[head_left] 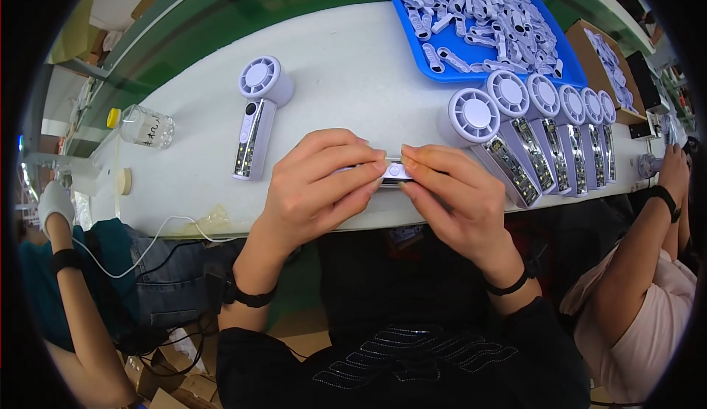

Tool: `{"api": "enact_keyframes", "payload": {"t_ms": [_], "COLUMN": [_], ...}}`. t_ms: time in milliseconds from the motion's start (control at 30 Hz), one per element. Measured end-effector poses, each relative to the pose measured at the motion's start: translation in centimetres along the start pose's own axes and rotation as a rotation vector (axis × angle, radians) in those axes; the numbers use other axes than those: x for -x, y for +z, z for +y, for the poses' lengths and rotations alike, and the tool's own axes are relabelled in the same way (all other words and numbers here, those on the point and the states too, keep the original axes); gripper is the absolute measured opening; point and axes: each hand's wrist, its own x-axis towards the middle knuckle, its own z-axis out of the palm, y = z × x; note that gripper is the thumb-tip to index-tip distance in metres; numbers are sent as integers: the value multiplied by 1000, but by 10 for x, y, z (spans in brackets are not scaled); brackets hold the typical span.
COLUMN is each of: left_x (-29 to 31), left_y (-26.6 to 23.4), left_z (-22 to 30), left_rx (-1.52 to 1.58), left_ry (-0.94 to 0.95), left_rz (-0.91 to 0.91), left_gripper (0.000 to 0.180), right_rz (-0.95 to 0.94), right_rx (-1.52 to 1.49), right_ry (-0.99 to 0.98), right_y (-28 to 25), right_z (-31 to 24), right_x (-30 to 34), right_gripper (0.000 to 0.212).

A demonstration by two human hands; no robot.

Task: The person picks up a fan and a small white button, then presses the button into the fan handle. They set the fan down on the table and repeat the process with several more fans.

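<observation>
Over the table's near edge, both my hands pinch a small pale lilac button panel (395,173) with a round button and a shiny strip. My left hand (317,184) has its fingers closed on one end, and my right hand (464,195) closes on the other. The fingers hide most of the piece. Left of my hands lies a lilac handheld fan (255,125) with a glossy panel on its handle. Close by my right hand, a handheld fan (490,144) shows an exposed circuit board in its handle, with several more like it in a row.
A blue tray (423,59) full of small lilac panels stands at the back right, beside a cardboard box (585,37). On the left lies a clear bottle (147,126) with a yellow cap. A cable (158,236) hangs at the front edge. Co-workers sit at both sides.
</observation>
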Motion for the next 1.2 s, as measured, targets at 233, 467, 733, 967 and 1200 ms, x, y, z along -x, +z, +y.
{"api": "enact_keyframes", "payload": {"t_ms": [233, 467, 733, 967, 1200], "left_x": [1, -2, 16, 41, 41], "left_y": [-3, 4, 6, 52, 46], "left_z": [23, 30, 31, 103, 111], "left_rx": [-246, -360, -183, 703, 1279], "left_ry": [7, -23, -119, -647, -366], "left_rz": [-90, -39, 102, 928, 494], "left_gripper": [46, 42, 62, 103, 88], "right_rz": [16, -6, -66, 354, 408], "right_rx": [171, 453, 114, 83, 5], "right_ry": [-98, -97, -15, -194, -322], "right_y": [5, 3, -5, 12, 23], "right_z": [-6, -23, -10, -54, -83], "right_x": [6, 4, 0, 36, 47], "right_gripper": [38, 42, 37, 45, 49]}}
